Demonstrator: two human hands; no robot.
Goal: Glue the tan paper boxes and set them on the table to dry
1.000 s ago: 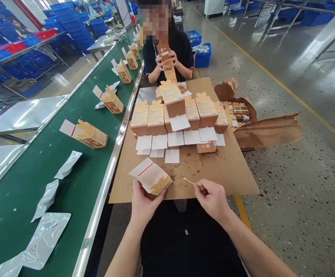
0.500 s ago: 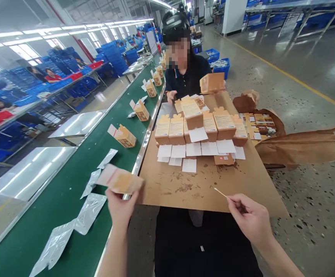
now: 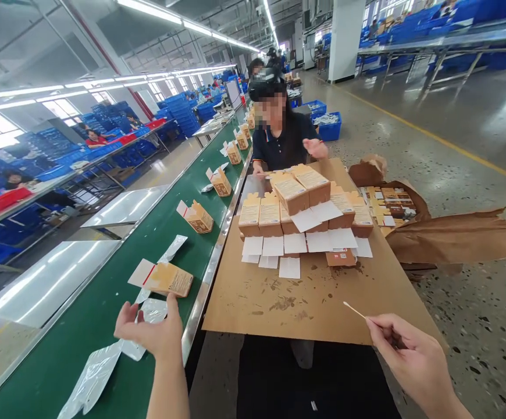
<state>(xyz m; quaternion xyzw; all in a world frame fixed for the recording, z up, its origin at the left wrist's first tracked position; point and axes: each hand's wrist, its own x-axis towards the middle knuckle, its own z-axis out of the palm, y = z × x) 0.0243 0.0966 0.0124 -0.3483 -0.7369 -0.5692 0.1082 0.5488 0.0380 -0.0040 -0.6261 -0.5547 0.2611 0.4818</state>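
My left hand (image 3: pixel 154 329) is open over the green belt (image 3: pixel 91 308), fingers apart, just in front of a small tan carton (image 3: pixel 172 279). That carton lies on the belt with its white flap raised; whether my thumb touches it I cannot tell. Silvery plastic pouches (image 3: pixel 93 372) lie on the belt around and below my hand. In my right hand (image 3: pixel 414 355) a thin cotton swab (image 3: pixel 354 309) is pinched, its white tip pointing up and left above the front of the cardboard-covered table (image 3: pixel 253 308). A stack of tan cartons (image 3: pixel 294 201) with white flaps stands farther back on the table.
Across the table sits a co-worker (image 3: pixel 285 131), one hand raised. More open cartons (image 3: pixel 198 216) stand along the belt, beside its metal edge (image 3: pixel 203 302). On the right, a torn brown paper wrapping (image 3: pixel 453 235) holds further cartons. Blue crates (image 3: pixel 328 126) stand behind.
My left hand has let go of the carton, which now lies on the belt. The co-worker has added a carton to the top of the stack. My right hand still holds the swab.
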